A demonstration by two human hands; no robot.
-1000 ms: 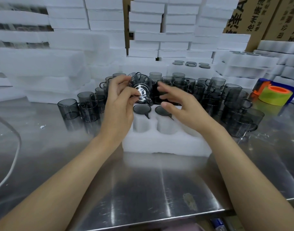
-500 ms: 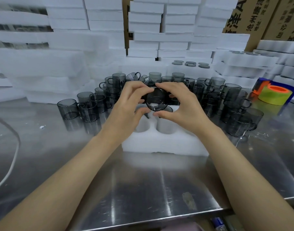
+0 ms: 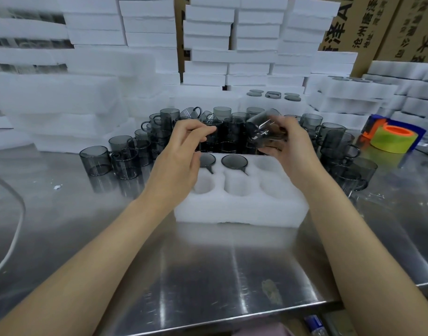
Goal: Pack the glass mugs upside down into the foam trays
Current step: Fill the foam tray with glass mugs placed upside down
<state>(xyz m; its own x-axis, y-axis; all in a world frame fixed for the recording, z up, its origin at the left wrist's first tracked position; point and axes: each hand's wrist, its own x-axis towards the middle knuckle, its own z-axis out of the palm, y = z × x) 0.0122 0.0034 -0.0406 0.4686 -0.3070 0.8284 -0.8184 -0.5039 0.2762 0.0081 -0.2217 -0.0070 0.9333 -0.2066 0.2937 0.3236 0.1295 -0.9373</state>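
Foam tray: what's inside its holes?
Two upside-down glass mugs fill the foam tray's back-left and back-middle holes. The other four look empty; the left hand partly covers the left ones.

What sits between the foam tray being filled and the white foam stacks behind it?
Loose grey glass mugs, crowded together on the steel table, as the head view shows.

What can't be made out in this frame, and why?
Head view only:
Mug in right hand: motion blur hides its orientation and handle.
Left hand: cannot tell if it grips a mug from the pile; dark glass overlaps.
Tray: left hand covers part of its left pockets.
Carton print: cut off by top edge.
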